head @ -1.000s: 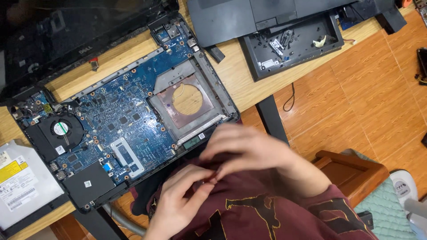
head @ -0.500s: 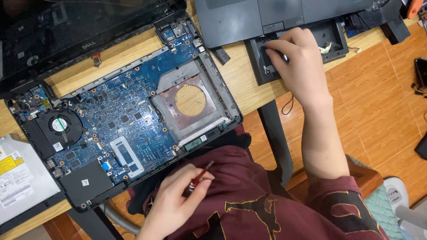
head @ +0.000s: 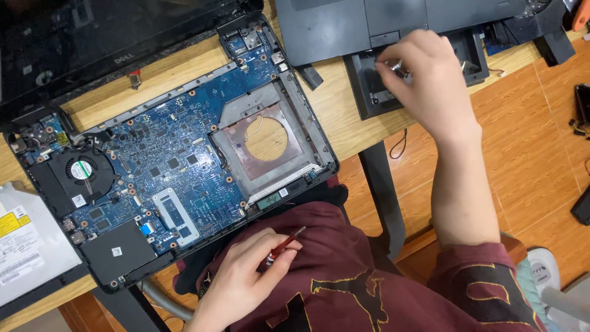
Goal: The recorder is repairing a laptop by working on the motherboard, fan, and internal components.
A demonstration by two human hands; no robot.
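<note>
head view, looking down on the table [head: 344, 132]. my right hand [head: 430, 86] reaches to the far right part of the table, over a shallow black tray [head: 369, 101] that sits just beside the far right corner of the opened laptop base [head: 178, 166]; its fingers [head: 393, 64] are drawn together as if pinching something small and pale in the tray, though the piece itself is too small and too hidden by the hand to name. my left hand [head: 243, 280] rests low at the near edge of the table, against my dark red shirt [head: 344, 289], fingers curled and pinching a slim red-handled screwdriver [head: 284, 245]. the screwdriver's long axis runs from my palm up and to the right, its tip pointing away from me toward the near edge of the laptop base, close to it but not touching. the blue circuit board [head: 153, 172] lies exposed, with the round fan [head: 82, 171] at its left end and the square bay with a circular opening [head: 265, 140] at its right end. of the two hands, the left is nearer the laptop base; the right is well apart from it, and the tray lies directly under the right fingers. a silver disc drive [head: 24, 240] lies at the left edge of the table, and a dark laptop lid [head: 92, 37] lies along the far edge.
</note>
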